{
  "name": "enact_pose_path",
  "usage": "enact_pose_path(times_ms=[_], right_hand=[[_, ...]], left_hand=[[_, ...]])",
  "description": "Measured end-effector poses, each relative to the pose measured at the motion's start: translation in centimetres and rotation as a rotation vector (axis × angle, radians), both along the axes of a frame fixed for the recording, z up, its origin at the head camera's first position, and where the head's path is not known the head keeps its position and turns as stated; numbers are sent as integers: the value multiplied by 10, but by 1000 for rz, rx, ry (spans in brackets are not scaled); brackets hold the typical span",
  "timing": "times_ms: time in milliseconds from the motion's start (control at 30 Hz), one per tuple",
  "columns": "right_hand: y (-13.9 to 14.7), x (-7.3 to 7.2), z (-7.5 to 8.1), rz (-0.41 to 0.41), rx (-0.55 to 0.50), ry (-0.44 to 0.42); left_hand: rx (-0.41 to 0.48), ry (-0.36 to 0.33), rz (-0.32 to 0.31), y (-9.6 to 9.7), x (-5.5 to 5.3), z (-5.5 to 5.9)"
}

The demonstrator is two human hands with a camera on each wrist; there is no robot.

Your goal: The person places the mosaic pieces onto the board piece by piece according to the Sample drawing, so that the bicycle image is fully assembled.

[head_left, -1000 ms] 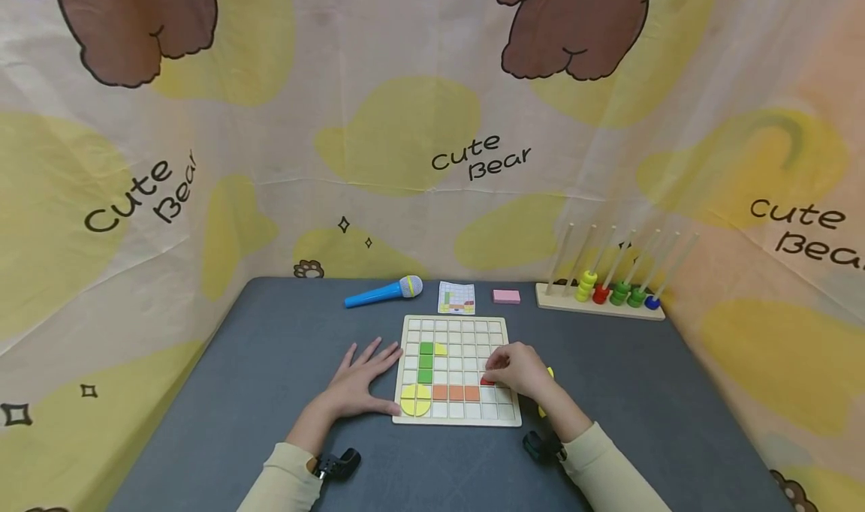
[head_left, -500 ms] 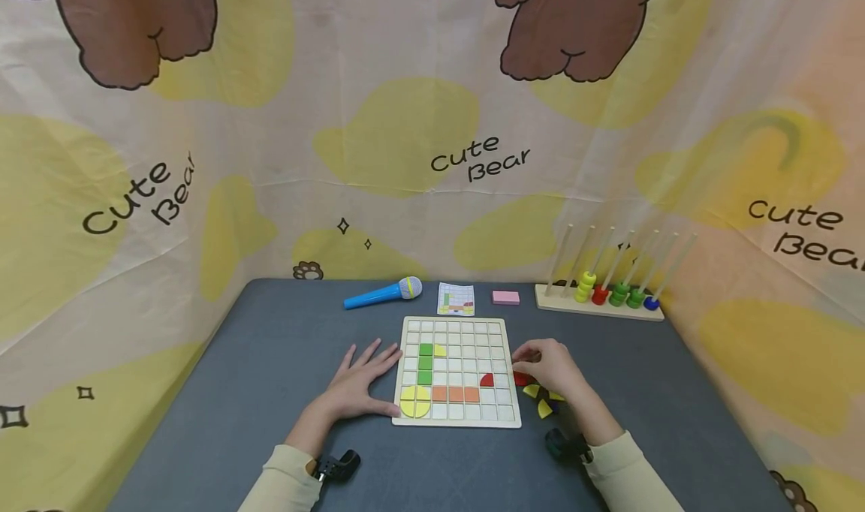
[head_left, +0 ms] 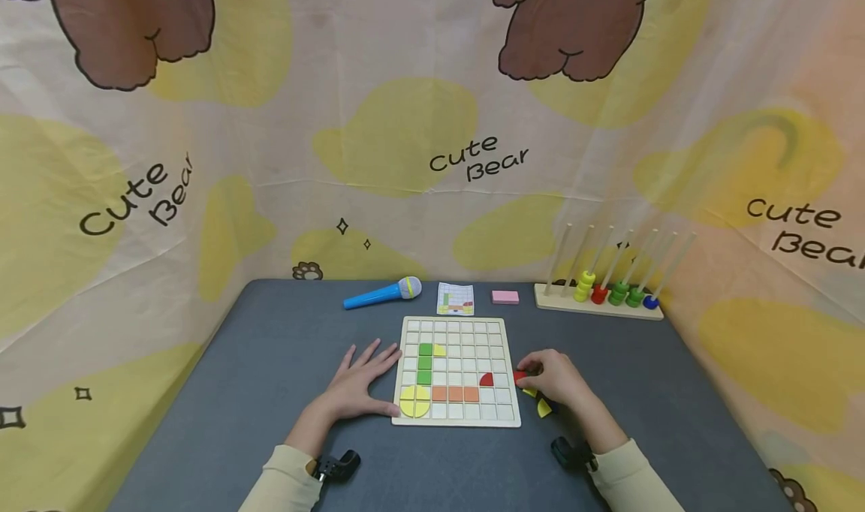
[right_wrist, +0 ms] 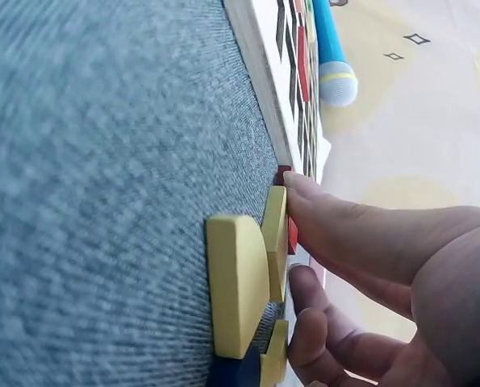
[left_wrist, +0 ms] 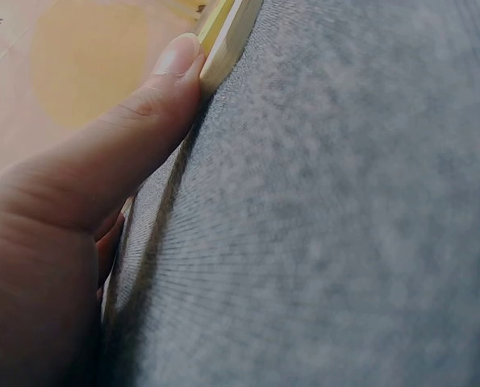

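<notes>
In the head view my left hand [head_left: 365,380] lies spread at the left side of a square wooden grid board [head_left: 456,417]. Its thumb presses the board's edge [left_wrist: 227,52], as the left wrist view shows. Right of the board, my right hand [head_left: 556,375] has its thumb and fingertips around a small red piece [head_left: 519,375] on the table, partly hidden by the fingers. Yellow pieces [right_wrist: 238,282] lie beside and under that hand. On the board are green squares [head_left: 424,362], orange squares [head_left: 456,394], a yellow circle of quarter pieces [head_left: 414,402] and a red quarter-circle piece [head_left: 486,379].
Behind the board lie a blue toy microphone [head_left: 381,293], a printed pattern card [head_left: 456,299] and a pink block [head_left: 504,297]. A bead counting frame [head_left: 598,306] with upright rods stands at the back right. A dark blue piece [right_wrist: 235,369] shows near the yellow ones.
My right hand has let go of the red quarter-circle piece on the board and moved right to the loose pieces, where it is now at another red piece. My left hand stays put.
</notes>
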State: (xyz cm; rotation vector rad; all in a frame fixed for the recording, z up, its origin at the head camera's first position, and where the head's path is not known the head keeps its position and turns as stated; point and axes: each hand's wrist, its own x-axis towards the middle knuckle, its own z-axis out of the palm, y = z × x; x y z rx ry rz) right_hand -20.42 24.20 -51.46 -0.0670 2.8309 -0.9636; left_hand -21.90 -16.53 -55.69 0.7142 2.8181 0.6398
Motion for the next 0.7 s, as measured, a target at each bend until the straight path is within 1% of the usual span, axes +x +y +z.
enact_pose_path(times_ms=[267,467,533,700], right_hand=[[-2,0,-1,-40,-20,1],[-8,0,8,-82,-91,5],[-10,-1,10,-86,-112,7],[-15,-1,12,-70,-125,13]], left_hand=[[2,1,0,0,1,1],[13,1,-2,-1,2,1],[14,0,-1,-1,2,1],[18,-6,-5,-1,2,2]])
